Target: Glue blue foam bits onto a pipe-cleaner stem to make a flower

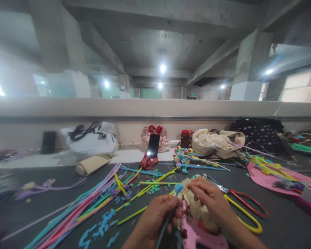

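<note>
My left hand (160, 211) is closed round a thin stem with a small fuzzy blue tip (179, 188), which looks like a pipe cleaner. My right hand (209, 197) is just right of the tip, thumb and fingertips pinched together; whatever they hold, if anything, is too small to make out. Below both hands lies a pink plastic tool (199, 235) that looks like a glue gun, partly hidden. A crumpled cream cloth (188, 192) is behind and under the fingers. Short blue cut pieces (102, 224) lie scattered to the left.
Long coloured pipe cleaners (85, 204) spread across the dark table's left. Pliers with red and yellow handles (248, 207) lie right of my hand. Finished-looking bobbled stems (184, 157), a phone (153, 145), a red-lidded bottle (185, 139) and bags stand toward the back partition.
</note>
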Motion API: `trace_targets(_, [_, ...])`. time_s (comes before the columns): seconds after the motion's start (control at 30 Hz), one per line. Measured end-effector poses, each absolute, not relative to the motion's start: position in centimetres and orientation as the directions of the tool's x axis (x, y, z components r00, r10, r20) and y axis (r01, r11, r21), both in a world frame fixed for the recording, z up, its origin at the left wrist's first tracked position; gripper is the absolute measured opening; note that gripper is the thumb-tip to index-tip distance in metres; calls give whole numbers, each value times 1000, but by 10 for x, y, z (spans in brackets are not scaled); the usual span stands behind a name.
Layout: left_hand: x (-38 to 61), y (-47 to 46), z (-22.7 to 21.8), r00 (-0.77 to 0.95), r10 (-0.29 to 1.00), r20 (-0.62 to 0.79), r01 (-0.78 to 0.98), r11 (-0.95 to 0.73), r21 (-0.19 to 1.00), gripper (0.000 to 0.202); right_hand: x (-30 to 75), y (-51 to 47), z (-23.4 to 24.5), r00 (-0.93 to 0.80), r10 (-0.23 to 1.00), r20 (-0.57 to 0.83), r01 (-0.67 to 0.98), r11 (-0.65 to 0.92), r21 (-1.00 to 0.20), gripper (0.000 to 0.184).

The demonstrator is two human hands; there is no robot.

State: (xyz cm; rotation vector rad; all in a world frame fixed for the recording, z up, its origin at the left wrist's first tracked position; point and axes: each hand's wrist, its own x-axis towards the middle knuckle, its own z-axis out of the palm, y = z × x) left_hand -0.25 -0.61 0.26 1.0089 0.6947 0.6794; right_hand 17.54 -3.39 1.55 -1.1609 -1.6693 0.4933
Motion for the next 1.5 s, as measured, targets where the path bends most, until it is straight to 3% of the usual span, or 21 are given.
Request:
trace_targets(0.13, [-2,-5,3,460,875,-150,-283,305,909,27,170,-32,9,-48,872,487,406,463,-788,18])
trace_targets(0.27, [-3,-9,7,342,929,-140,-362,268,893,25,159,-29,-3,-57,950,306,168,311,-935,21])
trace_targets(0.37, [-3,-12,9,340,934,-107,-486,272,830,24,142,-30,-2,-153,970,190,5,193,-981,24])
trace_targets(0.53, [1,-5,4,460,883,-95,-587,383,713,28,109,-33,18,-267,958,99,-85,79,-993,28])
trace_targets(0.73, [2,0,4,396,911,-114,-607,353,713,30,93,-26,20,-180,982,51,-174,19,-985,33])
trace_targets(0.87, [-8,-7,5,346,933,-97,-535,281,797,31,93,-26,19,-221,974,50,-75,34,-997,36])
trace_targets(1.07, [-29,-23,8,269,963,-7,-496,144,856,23,87,-28,17,-279,959,60,247,132,-960,37])
trace_targets(1.23, [-84,-16,31,236,969,-77,-379,165,910,21,82,-31,29,-306,944,125,344,231,-910,30])
trace_targets(1.37, [-138,-6,46,179,974,-136,-363,194,911,11,72,-29,36,-373,924,87,387,240,-890,19])
trace_targets(1.43, [-151,-2,44,173,974,-144,-365,199,909,12,62,-24,31,-431,899,84,467,301,-832,17])
trace_targets(1.5, [-154,1,36,151,979,-137,-377,185,907,12,49,-15,22,-506,853,131,562,440,-701,18])
